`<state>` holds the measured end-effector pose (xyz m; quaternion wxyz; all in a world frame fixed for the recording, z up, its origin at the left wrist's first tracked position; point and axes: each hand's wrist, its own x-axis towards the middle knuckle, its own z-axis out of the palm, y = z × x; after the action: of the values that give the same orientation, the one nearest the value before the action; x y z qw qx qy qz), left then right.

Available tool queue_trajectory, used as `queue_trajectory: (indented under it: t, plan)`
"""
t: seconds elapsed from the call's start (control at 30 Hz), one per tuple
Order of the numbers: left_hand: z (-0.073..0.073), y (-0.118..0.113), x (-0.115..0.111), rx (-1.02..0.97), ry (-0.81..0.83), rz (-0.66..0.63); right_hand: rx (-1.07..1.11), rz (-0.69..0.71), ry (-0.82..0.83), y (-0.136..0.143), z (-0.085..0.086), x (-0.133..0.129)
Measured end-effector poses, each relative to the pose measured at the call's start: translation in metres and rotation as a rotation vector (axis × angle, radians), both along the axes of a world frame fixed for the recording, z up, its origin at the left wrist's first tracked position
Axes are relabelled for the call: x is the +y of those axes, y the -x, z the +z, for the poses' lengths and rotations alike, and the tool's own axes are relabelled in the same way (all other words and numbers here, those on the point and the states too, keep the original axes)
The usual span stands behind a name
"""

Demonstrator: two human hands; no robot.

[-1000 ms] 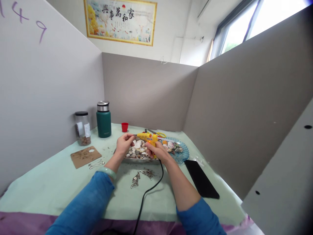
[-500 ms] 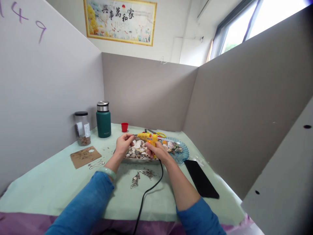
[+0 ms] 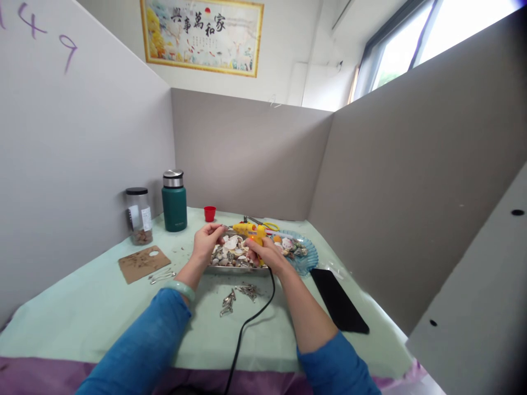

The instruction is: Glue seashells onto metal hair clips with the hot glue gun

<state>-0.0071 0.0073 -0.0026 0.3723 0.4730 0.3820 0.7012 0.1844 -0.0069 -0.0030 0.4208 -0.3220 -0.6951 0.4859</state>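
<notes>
Above the metal tray (image 3: 236,270), the right hand (image 3: 267,253) has its fingers wrapped around the handle of a yellow glue gun (image 3: 258,233), its nozzle pointing toward the left hand (image 3: 206,241). The fingers of the left hand are pinched nearly closed on a small thing (image 3: 224,226), just beside the nozzle. The step in hand looks like lining up the nozzle with that small thing; the next move seems to call for a steady pinch and skin kept off the hot tip.

Shells (image 3: 233,244) fill the tray. Just right of it is a blue dish (image 3: 313,255); on its near side, small metal pieces (image 3: 228,303) lie on the tabletop (image 3: 123,321), with the black cord (image 3: 242,329) running past them.

What the small thing is cannot be told, nor whether glue is on it. The right hand hides part of the tray and the gun's trigger, and yellow-handled scissors beyond the tray (image 3: 272,225) are partly covered.
</notes>
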Motion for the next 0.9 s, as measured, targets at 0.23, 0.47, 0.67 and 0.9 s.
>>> queue_trajectory:
  t: [0.23, 0.47, 0.67, 0.9]
  plan:
    - [-0.0004, 0.001, 0.0011, -0.045, 0.008, -0.019, 0.012, 0.006, 0.019, 0.0002, 0.0, 0.0003]
    - [-0.0018, 0.0016, 0.0032, -0.039, 0.005, -0.008, 0.005, 0.021, -0.001, 0.0009, 0.0015, -0.0027]
    - [-0.0001, 0.0009, 0.0015, -0.06, 0.014, -0.009, -0.014, 0.028, -0.011, 0.0012, 0.0037, -0.0054]
    - [-0.0005, 0.0015, 0.0011, -0.061, 0.002, -0.013, -0.018, 0.017, -0.006, 0.0013, 0.003, -0.0046]
